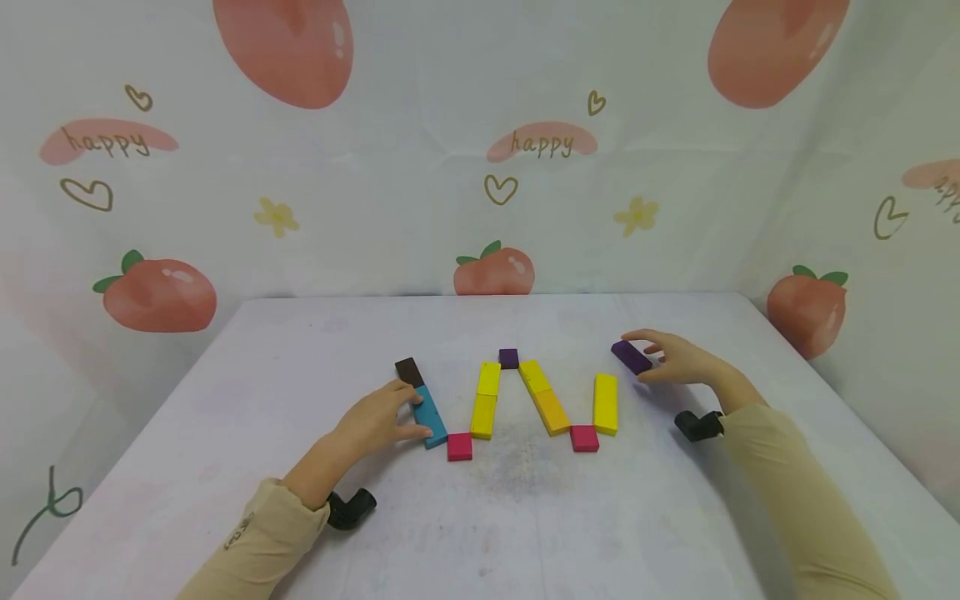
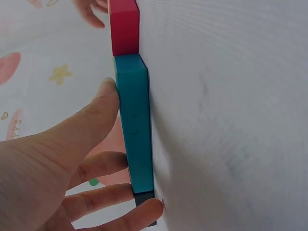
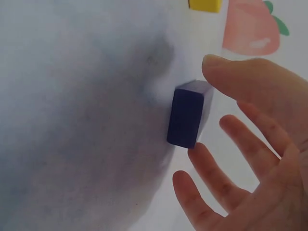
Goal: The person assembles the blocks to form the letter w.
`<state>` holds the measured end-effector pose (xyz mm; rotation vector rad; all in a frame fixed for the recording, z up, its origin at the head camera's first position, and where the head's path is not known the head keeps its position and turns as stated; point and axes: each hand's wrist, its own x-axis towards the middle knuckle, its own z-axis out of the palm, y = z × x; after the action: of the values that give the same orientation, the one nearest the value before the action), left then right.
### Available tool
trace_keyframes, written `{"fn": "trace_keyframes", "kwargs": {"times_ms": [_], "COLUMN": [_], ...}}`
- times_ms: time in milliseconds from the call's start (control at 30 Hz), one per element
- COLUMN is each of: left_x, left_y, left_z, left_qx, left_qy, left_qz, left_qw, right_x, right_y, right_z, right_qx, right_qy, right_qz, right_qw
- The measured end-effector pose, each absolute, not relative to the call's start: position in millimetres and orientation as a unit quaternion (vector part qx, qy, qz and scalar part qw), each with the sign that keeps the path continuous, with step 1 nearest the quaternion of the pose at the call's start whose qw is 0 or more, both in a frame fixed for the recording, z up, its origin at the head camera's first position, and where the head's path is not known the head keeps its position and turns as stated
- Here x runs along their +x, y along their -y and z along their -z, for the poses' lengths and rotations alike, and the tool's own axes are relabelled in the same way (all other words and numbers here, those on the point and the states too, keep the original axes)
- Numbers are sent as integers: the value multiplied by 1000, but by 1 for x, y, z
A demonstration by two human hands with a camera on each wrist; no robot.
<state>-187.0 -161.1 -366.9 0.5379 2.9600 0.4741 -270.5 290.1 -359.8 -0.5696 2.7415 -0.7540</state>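
My left hand point(image 1: 382, 419) rests on a long blue block point(image 2: 134, 127), the thumb near one end and the fingers along it towards the other. At the blue block's far end lies a black block point(image 1: 408, 372); a red block point(image 2: 124, 29) sits by its near end. Over at the right, my right hand point(image 1: 678, 358) is spread around a purple block point(image 1: 632, 357). In the right wrist view its thumb and fingers curve loosely about the purple block point(image 3: 186, 118), with no firm hold on it to be seen.
A zigzag of blocks continues between the hands: yellow blocks point(image 1: 484, 415), a small dark purple block point(image 1: 508, 358), a yellow-and-orange slanted pair point(image 1: 551, 410), a second red block point(image 1: 584, 438) and an upright-lying yellow block point(image 1: 605, 404). A patterned cloth point(image 1: 375, 208) hangs behind the white table point(image 1: 480, 533).
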Motion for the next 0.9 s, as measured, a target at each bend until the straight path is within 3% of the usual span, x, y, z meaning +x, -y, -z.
{"fn": "trace_keyframes", "kwargs": {"times_ms": [300, 900], "left_x": [-187, -187], "left_y": [161, 161], "left_z": [367, 367], "left_qx": [171, 176], "left_qy": [-971, -971], "left_qz": [-157, -159], "left_qw": [54, 44], "right_x": [-278, -285], "right_y": [-289, -293], "right_z": [364, 364], "right_qx": [-182, -207], "right_qy": [-937, -934], "right_qz": [255, 247], "right_qw": [153, 152]}}
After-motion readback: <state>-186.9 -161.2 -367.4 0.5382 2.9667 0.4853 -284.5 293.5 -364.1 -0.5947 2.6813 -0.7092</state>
